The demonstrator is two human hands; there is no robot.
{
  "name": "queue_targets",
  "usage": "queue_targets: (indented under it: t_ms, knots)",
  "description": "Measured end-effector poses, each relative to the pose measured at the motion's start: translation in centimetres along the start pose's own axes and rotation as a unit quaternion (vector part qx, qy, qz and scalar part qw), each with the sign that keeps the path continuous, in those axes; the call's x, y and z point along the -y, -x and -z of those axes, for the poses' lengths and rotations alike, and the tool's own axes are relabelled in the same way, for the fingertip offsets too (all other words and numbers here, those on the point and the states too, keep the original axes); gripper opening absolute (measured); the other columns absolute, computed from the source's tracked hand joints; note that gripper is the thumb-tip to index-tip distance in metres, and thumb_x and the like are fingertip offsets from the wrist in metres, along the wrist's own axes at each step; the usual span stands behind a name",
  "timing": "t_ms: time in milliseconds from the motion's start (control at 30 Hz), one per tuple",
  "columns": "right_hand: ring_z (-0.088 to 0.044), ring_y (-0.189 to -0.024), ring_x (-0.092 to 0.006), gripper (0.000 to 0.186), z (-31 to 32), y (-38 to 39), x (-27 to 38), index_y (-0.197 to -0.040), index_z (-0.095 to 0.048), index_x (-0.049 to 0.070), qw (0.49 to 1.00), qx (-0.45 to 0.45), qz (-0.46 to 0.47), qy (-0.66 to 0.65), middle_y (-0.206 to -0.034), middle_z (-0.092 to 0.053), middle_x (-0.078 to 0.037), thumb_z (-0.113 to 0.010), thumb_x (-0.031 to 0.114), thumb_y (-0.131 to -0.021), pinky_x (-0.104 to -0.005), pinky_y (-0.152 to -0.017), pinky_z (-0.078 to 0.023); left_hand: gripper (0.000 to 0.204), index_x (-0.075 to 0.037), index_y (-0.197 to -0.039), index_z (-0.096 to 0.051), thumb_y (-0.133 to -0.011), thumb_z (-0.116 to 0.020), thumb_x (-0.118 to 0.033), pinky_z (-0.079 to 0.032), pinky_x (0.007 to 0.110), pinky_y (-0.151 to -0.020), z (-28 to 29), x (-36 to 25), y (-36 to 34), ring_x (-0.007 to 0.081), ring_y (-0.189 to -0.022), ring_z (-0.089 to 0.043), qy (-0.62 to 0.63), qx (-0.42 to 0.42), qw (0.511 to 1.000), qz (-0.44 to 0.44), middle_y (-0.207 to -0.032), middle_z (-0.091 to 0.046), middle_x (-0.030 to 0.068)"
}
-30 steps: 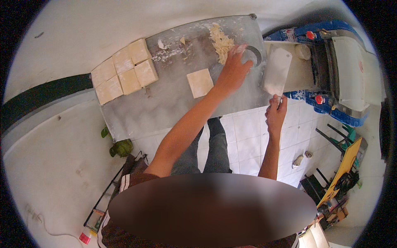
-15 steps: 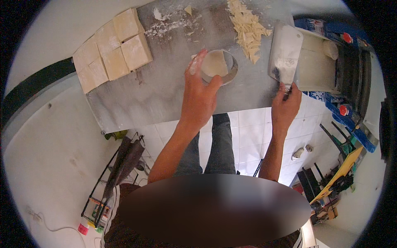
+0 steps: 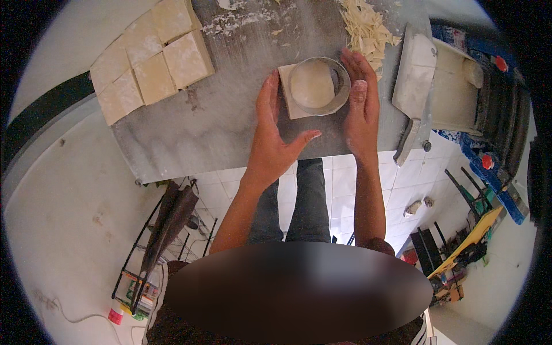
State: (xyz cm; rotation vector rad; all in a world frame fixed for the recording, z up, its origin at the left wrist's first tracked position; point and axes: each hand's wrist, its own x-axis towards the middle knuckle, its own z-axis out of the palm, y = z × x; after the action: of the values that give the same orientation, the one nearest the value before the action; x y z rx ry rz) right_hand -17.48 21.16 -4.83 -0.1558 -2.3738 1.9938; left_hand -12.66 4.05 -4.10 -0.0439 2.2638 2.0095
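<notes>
A round metal ring cutter [image 3: 344, 95] sits on a pale square of dough [image 3: 291, 106] in the middle of the metal worktop [image 3: 230, 129]. My left hand [image 3: 275, 129] is open along the dough's left side, fingers stretched forward and thumb spread. On the other side my right hand [image 3: 362, 109] is open, its fingers extended, close beside or touching the ring; the exact contact cannot be told. A wide-bladed cleaver [image 3: 413, 75] lies at the worktop's right, its handle out over the front edge.
Floury dough squares [image 3: 154, 79] sit in rows at the far left. A heap of dough trimmings [image 3: 368, 31] lies beyond my right hand. White flour [image 3: 241, 22] is smeared at the back. A blue-framed machine [image 3: 486, 155] with a pale tray [image 3: 454, 92] stands at the right.
My right hand has let go of the cleaver, now lying on the worktop, and moved left beside the ring. My left hand has released the ring and opened at the dough's side.
</notes>
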Motion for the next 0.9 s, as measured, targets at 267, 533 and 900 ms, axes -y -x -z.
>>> queue_targets:
  t_ms: [267,533,900]
  knots:
    - [-0.049,-0.142,-0.033,0.085,-2.4,1.8,0.7,-0.155,-0.038,0.0,0.993,0.115,-0.019,0.003,-0.154,-0.05,-0.021,-0.035,0.069,-0.104,-0.0458,-0.121,-0.033,0.088,-0.001,-0.166,0.0,-0.098,-0.056,0.005,-0.02,0.046,-0.127,2.6,0.0,1.7,0.0358,-0.159,-0.014,0.039,0.073,0.993,0.088,-0.173,-0.006,0.0242]
    - [-0.042,-0.148,-0.0379,0.107,-3.6,3.6,0.7,-0.157,-0.035,0.001,0.987,0.146,0.068,0.017,-0.16,-0.043,-0.02,-0.089,0.048,-0.077,-0.0488,-0.121,-0.033,0.086,0.0,-0.165,0.004,-0.093,-0.04,0.016,-0.017,0.042,-0.128,4.4,-0.2,2.8,0.0331,-0.16,-0.009,0.065,0.065,0.992,0.084,-0.174,0.0,0.0219]
    - [-0.044,-0.144,-0.0371,0.111,-1.5,4.0,-1.4,-0.158,-0.017,0.006,0.992,0.019,0.126,-0.016,-0.153,-0.037,-0.021,-0.092,0.025,-0.079,-0.0532,-0.119,-0.041,0.096,0.001,-0.164,0.011,-0.084,-0.038,0.017,0.0,0.042,-0.129,3.2,0.1,3.5,0.0318,-0.16,0.006,0.096,0.039,0.994,0.03,-0.173,0.01,0.0227]
